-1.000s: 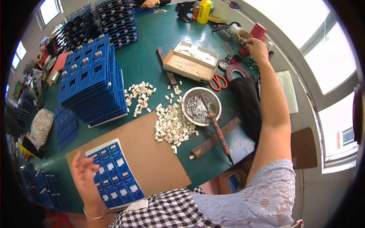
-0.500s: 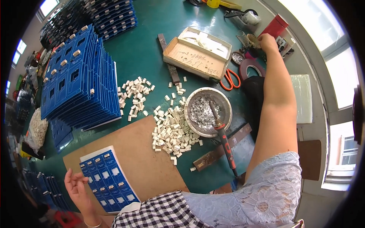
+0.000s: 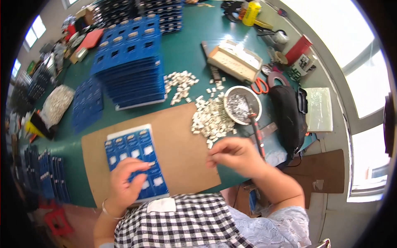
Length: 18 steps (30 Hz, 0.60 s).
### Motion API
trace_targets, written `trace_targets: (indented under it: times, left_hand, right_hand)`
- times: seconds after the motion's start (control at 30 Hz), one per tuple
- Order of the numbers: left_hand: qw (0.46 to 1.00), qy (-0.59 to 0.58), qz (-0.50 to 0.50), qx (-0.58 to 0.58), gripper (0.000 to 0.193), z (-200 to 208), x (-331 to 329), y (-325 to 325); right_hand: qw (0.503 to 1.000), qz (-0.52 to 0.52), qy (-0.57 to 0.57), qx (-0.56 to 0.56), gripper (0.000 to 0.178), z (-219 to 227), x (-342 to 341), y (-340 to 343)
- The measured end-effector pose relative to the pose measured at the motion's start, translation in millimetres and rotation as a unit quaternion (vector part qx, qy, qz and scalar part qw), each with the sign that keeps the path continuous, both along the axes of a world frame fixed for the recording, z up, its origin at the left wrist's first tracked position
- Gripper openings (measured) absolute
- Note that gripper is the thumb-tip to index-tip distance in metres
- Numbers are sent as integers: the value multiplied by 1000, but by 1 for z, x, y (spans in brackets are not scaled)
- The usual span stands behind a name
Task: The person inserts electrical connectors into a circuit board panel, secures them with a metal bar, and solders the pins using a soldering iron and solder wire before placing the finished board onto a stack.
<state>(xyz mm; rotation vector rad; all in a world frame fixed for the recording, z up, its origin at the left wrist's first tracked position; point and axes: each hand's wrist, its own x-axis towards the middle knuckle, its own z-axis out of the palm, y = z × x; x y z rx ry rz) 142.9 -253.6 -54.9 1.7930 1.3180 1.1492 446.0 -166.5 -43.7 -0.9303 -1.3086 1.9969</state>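
Note:
My left hand lies over a blue circuit board panel, thumb and fingers apart. Its fingertips are beside a small white connector on that panel; whether they touch it I cannot tell. More white connectors line the panel's far edge, and a white pad lies underneath. Over the right edge of a brown board, my right hand is raised with its fingertips pinched together. Anything between them is too small or blurred to make out. A heap of loose white connectors lies just beyond that hand.
Right of the heap, a soldering iron leans in a round pot of silvery scraps. Orange scissors, a cardboard box and a black pouch lie farther right. A tall stack of blue panels stands at the back left.
My right hand has come back from beside the red cylinder at the far right to the brown board, its fingers now pinched. My left hand has moved onto the panel. The view has shifted.

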Motion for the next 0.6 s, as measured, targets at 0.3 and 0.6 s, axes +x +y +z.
trace_targets:
  times: [0.3,0.6]
  left_hand:
    - [973,-195,-7,-121,15,-18,9,-38]
    - [959,-230,42,-162,7,-29,-18,-46]
  right_hand:
    - [993,12,104,-59,14,-38,-109,-71]
    - [981,7,80,-177,13,-36,-142,-75]
